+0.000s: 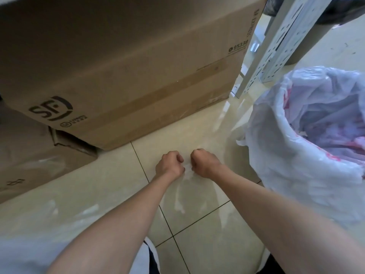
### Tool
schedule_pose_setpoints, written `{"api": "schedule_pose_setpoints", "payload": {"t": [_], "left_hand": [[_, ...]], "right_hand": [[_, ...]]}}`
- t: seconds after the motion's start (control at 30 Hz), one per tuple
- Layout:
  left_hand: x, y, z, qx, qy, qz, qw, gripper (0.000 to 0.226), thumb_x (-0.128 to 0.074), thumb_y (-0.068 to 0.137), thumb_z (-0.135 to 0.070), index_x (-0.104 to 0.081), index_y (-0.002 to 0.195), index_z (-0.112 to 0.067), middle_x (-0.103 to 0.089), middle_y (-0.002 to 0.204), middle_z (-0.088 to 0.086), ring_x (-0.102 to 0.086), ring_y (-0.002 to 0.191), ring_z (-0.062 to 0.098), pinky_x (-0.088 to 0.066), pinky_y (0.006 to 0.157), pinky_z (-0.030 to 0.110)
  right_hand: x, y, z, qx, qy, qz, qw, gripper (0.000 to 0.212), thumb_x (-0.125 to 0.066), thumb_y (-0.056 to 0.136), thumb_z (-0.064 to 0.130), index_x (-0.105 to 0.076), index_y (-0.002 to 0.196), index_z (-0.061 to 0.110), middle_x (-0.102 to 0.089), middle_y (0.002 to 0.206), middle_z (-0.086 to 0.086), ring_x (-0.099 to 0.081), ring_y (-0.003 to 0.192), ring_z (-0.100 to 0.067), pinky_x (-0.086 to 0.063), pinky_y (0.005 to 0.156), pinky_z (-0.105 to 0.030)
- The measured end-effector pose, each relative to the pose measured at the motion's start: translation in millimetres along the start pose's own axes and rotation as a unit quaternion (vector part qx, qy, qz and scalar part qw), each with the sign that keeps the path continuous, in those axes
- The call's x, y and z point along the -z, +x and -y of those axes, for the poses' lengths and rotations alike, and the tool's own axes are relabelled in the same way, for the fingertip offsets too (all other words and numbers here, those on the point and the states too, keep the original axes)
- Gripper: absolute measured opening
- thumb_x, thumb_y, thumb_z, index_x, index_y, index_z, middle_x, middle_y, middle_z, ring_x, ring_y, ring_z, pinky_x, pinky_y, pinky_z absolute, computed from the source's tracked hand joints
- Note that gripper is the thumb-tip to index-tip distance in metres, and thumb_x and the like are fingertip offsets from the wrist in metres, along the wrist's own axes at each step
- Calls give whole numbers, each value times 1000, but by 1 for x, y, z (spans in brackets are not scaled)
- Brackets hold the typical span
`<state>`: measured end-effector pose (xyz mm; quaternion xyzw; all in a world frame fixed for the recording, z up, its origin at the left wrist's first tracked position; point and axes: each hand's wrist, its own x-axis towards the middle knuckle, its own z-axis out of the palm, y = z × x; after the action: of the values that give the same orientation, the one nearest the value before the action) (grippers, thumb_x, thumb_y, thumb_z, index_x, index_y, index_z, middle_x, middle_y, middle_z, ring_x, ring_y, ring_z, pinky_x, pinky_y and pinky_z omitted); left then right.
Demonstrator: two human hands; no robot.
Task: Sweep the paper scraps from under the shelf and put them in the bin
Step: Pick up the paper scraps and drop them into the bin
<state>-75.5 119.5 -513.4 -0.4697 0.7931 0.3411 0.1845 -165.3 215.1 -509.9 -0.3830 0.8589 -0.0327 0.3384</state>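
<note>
My left hand (170, 165) and my right hand (205, 163) are fists side by side low over the beige floor tiles, knuckles almost touching. A small bit of white paper scraps (188, 169) shows between them, pinched by both hands; most of it is hidden under my fingers. The bin (308, 139) stands to the right, lined with a white plastic bag with red print, its mouth open. The white perforated shelf post (276, 42) rises at the upper right.
A large brown cardboard box (126, 66) stands right behind my hands, resting partly on a second flattened box (35, 155) at the left. Glossy floor tiles (197, 224) with dark grout lines lie under my forearms.
</note>
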Motion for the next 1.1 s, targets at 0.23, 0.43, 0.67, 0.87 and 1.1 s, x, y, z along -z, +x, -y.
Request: {"api": "schedule_pose_setpoints", "payload": {"t": [0.23,0.43,0.67,0.87,1.1], "left_hand": [[-1,-2,2,0,-2,12,1000,22,-75,74,-21,-63,89,-31,-66,109,-4,-65,101,20,-52,87,30],[2,1,2,-2,-11,19,1000,24,-77,73,-23,-61,88,-31,-64,111,-2,-64,102,21,-52,89,31],[4,7,1,-8,-20,21,1000,22,-78,73,-22,-59,81,-30,-65,109,-1,-65,100,22,-52,90,34],[7,7,5,-12,-23,14,1000,20,-74,75,-20,-58,80,-31,-64,109,-2,-64,100,21,-52,88,31],[4,5,7,-15,-26,20,999,19,-71,76,-18,-56,76,-31,-64,109,0,-64,101,23,-52,91,34]], "right_hand": [[-9,-14,6,-57,-21,-57,997,28,-58,92,11,-49,117,6,-54,119,-17,-56,110,-36,-45,85,-38],[-9,-17,-6,-105,55,-61,991,21,-59,92,15,-52,108,2,-53,118,-19,-53,108,-38,-42,84,-37],[-8,-20,-31,-56,146,-70,985,22,-45,80,-1,-59,92,10,-62,97,-12,-59,81,-29,-49,69,-31],[-9,-35,-49,-64,175,-108,977,24,-49,78,-6,-64,86,10,-62,83,-4,-60,76,-22,-50,66,-30],[-11,-35,-47,-50,166,-87,981,19,-68,80,7,-67,97,14,-62,92,-2,-61,85,-21,-52,73,-31]]}}
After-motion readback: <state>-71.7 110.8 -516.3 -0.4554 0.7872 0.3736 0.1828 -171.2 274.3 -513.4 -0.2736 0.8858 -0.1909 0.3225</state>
